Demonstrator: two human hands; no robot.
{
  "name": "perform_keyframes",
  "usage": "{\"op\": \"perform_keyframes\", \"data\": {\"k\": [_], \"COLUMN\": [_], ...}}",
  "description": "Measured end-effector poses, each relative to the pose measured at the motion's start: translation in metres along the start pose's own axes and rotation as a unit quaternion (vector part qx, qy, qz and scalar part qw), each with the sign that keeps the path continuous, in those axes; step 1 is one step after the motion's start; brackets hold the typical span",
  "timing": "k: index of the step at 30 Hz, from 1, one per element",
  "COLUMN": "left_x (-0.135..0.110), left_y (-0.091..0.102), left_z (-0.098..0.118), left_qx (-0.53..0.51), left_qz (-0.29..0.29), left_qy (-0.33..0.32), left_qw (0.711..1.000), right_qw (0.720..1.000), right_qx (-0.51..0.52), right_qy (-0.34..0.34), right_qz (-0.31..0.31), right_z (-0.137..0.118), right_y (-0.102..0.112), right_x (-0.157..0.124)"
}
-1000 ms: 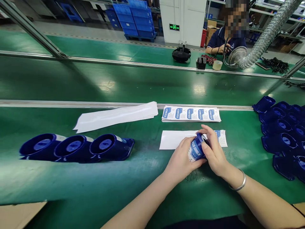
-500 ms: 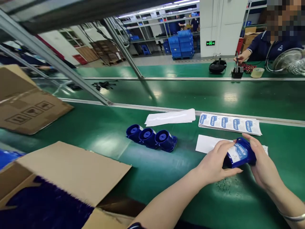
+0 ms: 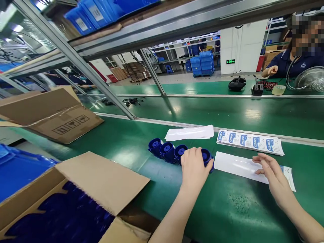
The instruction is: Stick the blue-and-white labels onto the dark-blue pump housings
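Note:
At the right end of a short row, my left hand [image 3: 193, 165] has its fingers round a dark blue plastic housing [image 3: 206, 156], a round cup with a flanged base. Similar blue housings [image 3: 167, 151] stand to its left on the green bench. My right hand [image 3: 274, 177] is empty, fingers bent and apart, over the right part of a mostly blank white label sheet [image 3: 235, 167]. Blue print shows on that sheet near the hand. Behind it lies a stack of blue-and-white printed label sheets [image 3: 250, 141].
An open carton [image 3: 101, 179] full of blue housings stands at left front, another carton [image 3: 73, 118] behind it. White backing strips [image 3: 189, 132] lie near the bench's rear rail. A metal shelf frame [image 3: 106, 87] slants overhead. A co-worker [image 3: 280, 65] sits across the bench.
My left hand has carried the labelled housing leftward and down to the row's end. The right hand has let go of it. The view has shifted, and the co-worker's hand has lifted off a black device.

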State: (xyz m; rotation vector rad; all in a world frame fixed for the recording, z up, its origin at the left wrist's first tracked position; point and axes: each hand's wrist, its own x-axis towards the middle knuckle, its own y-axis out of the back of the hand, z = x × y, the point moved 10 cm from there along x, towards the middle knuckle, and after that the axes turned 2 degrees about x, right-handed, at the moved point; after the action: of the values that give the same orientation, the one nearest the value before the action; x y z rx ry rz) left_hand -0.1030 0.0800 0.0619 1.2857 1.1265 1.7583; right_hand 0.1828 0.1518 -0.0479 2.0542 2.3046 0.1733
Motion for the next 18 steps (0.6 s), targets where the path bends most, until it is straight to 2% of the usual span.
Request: {"op": "perform_keyframes", "data": {"k": [3,7,9,11,14,16,18], "left_x": [-0.005,-0.001,0.004,0.008,0.011,0.009,0.001], "left_y": [-0.004,-0.009,-0.005,0.001,-0.001,-0.013,-0.031], "left_z": [-0.019,-0.040,-0.046,-0.041,-0.005,0.034,0.079], "left_qx": [0.038,0.062,0.077,0.079,0.034,-0.013,-0.050], "left_qz": [0.048,0.047,0.056,0.076,0.082,0.050,-0.004], "left_qy": [0.001,0.015,0.027,0.021,-0.053,-0.142,-0.238], "left_qw": [0.998,0.997,0.995,0.994,0.995,0.988,0.970], "right_qw": [0.999,0.987,0.966,0.930,0.867,0.834,0.813], "right_qx": [-0.033,-0.116,-0.189,-0.288,-0.450,-0.526,-0.564], "right_qy": [0.032,0.112,0.175,0.226,0.213,0.167,0.131], "right_qz": [-0.016,-0.001,0.012,0.017,0.007,-0.027,-0.068], "right_z": [-0.007,-0.028,-0.044,-0.058,-0.063,-0.059,-0.055], "right_y": [-0.007,-0.007,-0.001,0.008,0.029,0.041,0.046], "right_x": [-0.004,-0.003,0.003,0.011,0.027,0.033,0.034]}}
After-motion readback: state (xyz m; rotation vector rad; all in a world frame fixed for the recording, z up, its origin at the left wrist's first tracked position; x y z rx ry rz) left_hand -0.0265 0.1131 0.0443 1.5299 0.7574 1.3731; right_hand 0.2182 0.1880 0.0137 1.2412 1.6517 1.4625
